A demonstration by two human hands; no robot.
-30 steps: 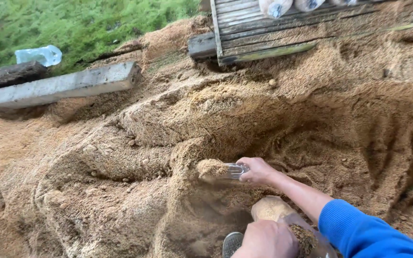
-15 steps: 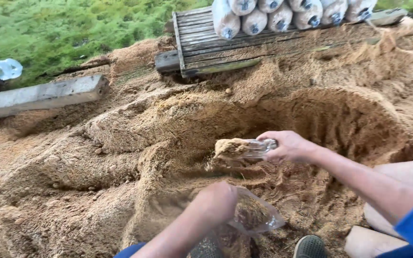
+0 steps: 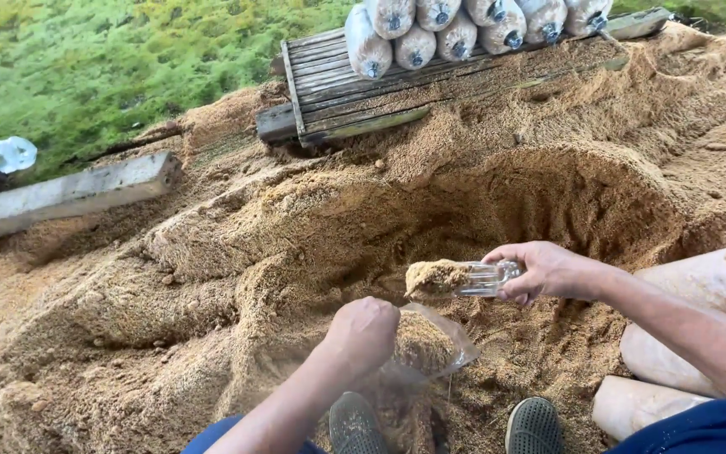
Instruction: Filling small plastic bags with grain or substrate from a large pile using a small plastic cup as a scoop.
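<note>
Far left, a pale beam (image 3: 60, 195) lies at the grass edge, well apart from the work. In the sawdust pile (image 3: 212, 277), the left hand (image 3: 363, 334) is clenched on the mouth of a clear plastic bag (image 3: 430, 345), already part filled. Just above and right of it, the right hand (image 3: 544, 271) grasps a clear scoop (image 3: 455, 279) heaped with sawdust. Judged step: filling the bag. The next move calls for tipping the scoop squarely over the held-open mouth. Filled bags (image 3: 464, 29) are stacked on a wooden pallet (image 3: 338, 84) beyond
</note>
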